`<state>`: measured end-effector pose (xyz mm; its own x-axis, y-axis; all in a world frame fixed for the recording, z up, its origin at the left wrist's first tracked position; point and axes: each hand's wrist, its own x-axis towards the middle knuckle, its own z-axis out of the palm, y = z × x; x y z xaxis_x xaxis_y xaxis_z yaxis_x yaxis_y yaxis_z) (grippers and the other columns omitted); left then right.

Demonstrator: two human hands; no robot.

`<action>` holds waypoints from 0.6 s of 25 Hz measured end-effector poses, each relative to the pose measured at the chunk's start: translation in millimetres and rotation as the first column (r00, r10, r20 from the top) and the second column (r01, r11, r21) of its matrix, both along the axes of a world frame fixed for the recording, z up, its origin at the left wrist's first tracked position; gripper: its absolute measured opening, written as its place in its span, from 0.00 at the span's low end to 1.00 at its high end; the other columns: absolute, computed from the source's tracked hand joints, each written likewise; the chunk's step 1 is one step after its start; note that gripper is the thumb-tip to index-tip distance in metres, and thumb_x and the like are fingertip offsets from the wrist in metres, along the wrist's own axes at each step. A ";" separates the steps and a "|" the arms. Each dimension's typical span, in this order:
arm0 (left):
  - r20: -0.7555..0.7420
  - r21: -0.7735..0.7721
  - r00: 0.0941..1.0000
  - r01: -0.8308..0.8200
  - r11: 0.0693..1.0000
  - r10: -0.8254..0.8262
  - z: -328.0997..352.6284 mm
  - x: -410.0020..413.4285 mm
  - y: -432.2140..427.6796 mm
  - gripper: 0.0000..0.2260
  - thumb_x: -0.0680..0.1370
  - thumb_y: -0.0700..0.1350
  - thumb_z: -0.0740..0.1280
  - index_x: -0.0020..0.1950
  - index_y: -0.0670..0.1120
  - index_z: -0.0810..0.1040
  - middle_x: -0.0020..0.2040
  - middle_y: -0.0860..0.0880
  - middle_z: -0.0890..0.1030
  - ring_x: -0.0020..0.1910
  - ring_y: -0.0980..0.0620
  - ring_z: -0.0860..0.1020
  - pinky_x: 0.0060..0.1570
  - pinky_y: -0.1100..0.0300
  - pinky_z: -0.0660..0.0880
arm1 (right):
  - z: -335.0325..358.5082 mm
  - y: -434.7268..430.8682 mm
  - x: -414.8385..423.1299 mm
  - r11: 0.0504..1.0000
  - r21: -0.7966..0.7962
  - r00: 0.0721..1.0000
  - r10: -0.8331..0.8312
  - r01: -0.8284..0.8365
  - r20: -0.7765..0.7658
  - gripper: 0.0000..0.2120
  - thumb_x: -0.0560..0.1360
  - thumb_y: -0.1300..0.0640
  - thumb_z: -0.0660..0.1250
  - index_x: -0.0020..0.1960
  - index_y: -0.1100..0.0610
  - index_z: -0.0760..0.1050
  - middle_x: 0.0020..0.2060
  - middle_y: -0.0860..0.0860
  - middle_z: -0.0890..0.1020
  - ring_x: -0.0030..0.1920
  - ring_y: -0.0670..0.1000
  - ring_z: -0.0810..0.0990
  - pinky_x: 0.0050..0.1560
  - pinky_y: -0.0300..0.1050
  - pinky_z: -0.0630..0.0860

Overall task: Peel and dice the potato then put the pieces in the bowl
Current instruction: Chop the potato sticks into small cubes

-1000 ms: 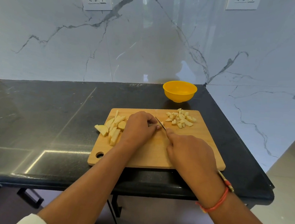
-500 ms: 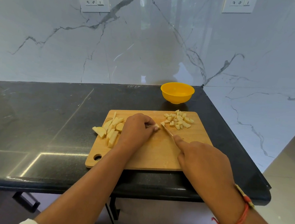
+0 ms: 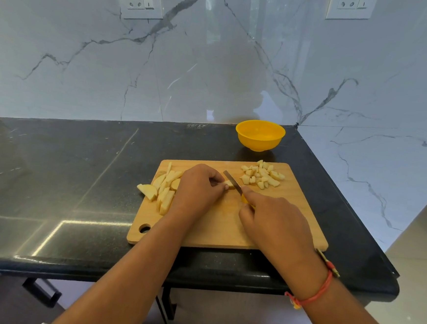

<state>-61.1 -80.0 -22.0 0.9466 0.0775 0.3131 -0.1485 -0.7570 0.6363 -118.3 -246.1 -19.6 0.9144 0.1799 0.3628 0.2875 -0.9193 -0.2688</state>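
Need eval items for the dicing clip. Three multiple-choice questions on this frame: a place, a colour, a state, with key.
1. What colour is the bowl? A. white B. yellow C. green
2. Where is the pile of diced pieces? A. in the bowl B. on a plate C. on the board's far right corner
3. What is the right hand doing? A. gripping the knife B. resting flat C. lifting the bowl

1 B: wall and rim are yellow.
2 C: the cubes lie heaped on the wood.
3 A: its fingers curl round the handle, blade at the potato strip that the left hand pinches.
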 end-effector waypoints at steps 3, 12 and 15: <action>0.001 -0.001 1.000 -0.006 1.000 0.006 0.9 0.4 -0.8 0.06 0.74 0.48 0.75 0.49 0.48 0.86 0.42 0.55 0.81 0.41 0.57 0.79 0.45 0.64 0.78 | 1.6 -1.4 3.2 0.999 -0.034 0.999 0.004 -0.006 -0.033 0.23 0.80 0.44 0.53 0.75 0.39 0.63 0.31 0.42 0.71 0.32 0.44 0.71 0.32 0.41 0.70; 0.004 0.008 1.000 -0.024 1.000 0.024 0.6 0.3 -4.1 0.07 0.75 0.49 0.75 0.49 0.47 0.86 0.41 0.54 0.82 0.40 0.57 0.79 0.43 0.63 0.78 | -1.0 -24.4 -20.4 0.984 -0.178 0.997 0.010 -0.024 -0.082 0.24 0.82 0.48 0.50 0.77 0.37 0.50 0.34 0.44 0.72 0.34 0.45 0.72 0.36 0.45 0.77; -0.001 0.008 1.000 -0.023 1.000 0.023 0.5 0.2 -3.4 0.07 0.75 0.49 0.74 0.50 0.47 0.86 0.42 0.54 0.82 0.41 0.57 0.79 0.43 0.66 0.76 | -5.4 -29.1 -22.8 0.975 -0.224 1.000 0.000 -0.003 -0.017 0.25 0.83 0.49 0.50 0.77 0.37 0.47 0.34 0.44 0.71 0.33 0.45 0.71 0.35 0.44 0.77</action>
<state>-60.9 -83.5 -21.6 0.9448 0.0963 0.3132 -0.1309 -0.7654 0.6301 -141.1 -275.2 -25.1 0.9195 0.2561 0.2981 0.2861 -0.9562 -0.0610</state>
